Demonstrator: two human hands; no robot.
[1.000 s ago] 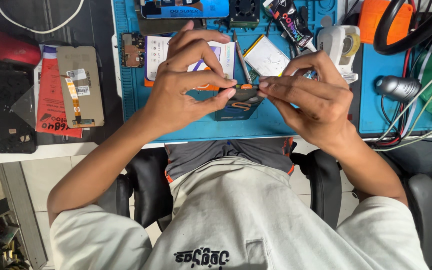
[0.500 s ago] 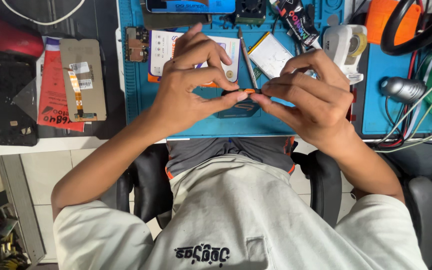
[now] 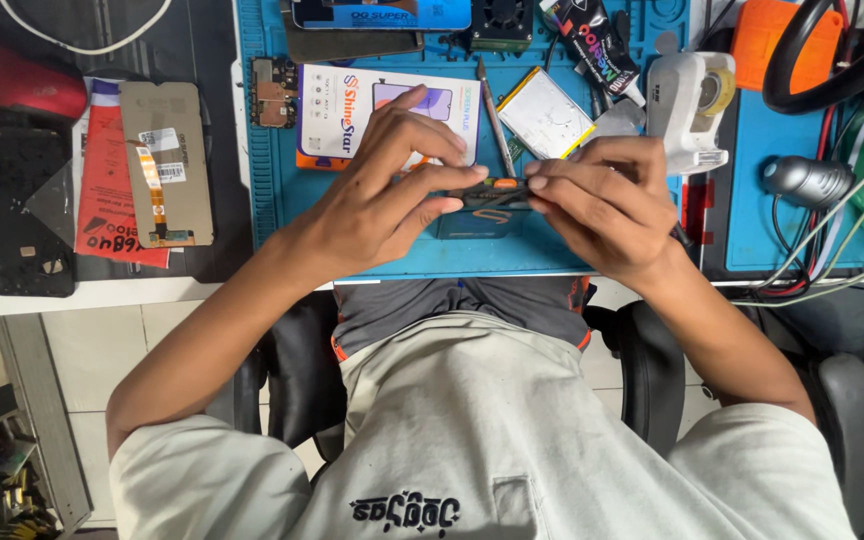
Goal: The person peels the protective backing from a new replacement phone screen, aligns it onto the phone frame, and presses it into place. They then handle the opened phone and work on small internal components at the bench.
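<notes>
Nearest the camera, a pale grey shirt [image 3: 512, 440] and a dark chair seat [image 3: 302, 370] fill the lower view, just short of the near edge of the blue rubber work mat [image 3: 282, 210] that covers the bench. Above that near edge, at the mat's middle, both hands meet on a small dark flat part with an orange tab [image 3: 497, 192], held on edge just off the mat. The left hand [image 3: 377, 205] pinches its left end between thumb and curled fingers; the right hand [image 3: 602, 205] clamps the right end, fingertips pressed along its top edge — both are grasping it firmly, and the two sets of fingertips nearly touch. Left of the mat, on the dark bench surface, a tan phone back panel with an orange flex ribbon [image 3: 164, 160] lies on a red packet [image 3: 102, 195], with a black phone frame [image 3: 27, 215] further left. Behind the hands, on the mat, sit a white-and-blue screen-protector box [image 3: 352, 110], a thin metal tool [image 3: 492, 115] and a white flat phone battery [image 3: 550, 112]. Right of the battery stands a white tape dispenser [image 3: 687, 100]. At the mat's far edge lie a blue phone [image 3: 382, 14] and a small black fan [image 3: 500, 20].
</notes>
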